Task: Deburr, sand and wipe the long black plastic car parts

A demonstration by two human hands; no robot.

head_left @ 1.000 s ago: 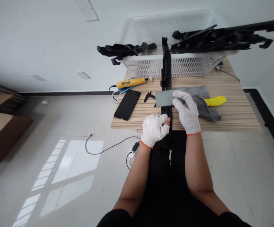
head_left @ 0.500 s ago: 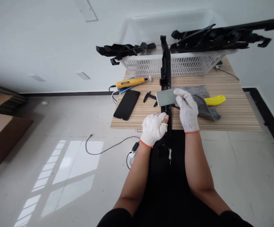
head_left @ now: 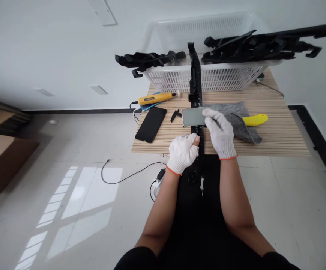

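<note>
My left hand (head_left: 183,153), in a white knitted glove with the thumb tip bare, is closed around the lower part of a long black plastic trim piece (head_left: 196,80). The piece runs from my lap across the table and up over the basket's front rim. My right hand (head_left: 220,135), also gloved, pinches the right end of a flat grey-green rectangular block (head_left: 193,116) with a pale edge. That block lies across the trim piece and hides a stretch of it; contact cannot be made out. Left of the block, a black caliper (head_left: 175,115) shows only in part.
A white plastic basket (head_left: 224,77) with several black trim pieces (head_left: 244,48) stands at the table's back. On the table (head_left: 281,138) lie a phone (head_left: 151,125), a yellow corded rotary tool (head_left: 155,98), a grey cloth (head_left: 240,125) and a yellow handle (head_left: 255,120). Cables trail left.
My right hand has moved the block slightly left and levelled it across the trim piece. The trim piece's far end has shifted a little left; my left hand keeps its hold.
</note>
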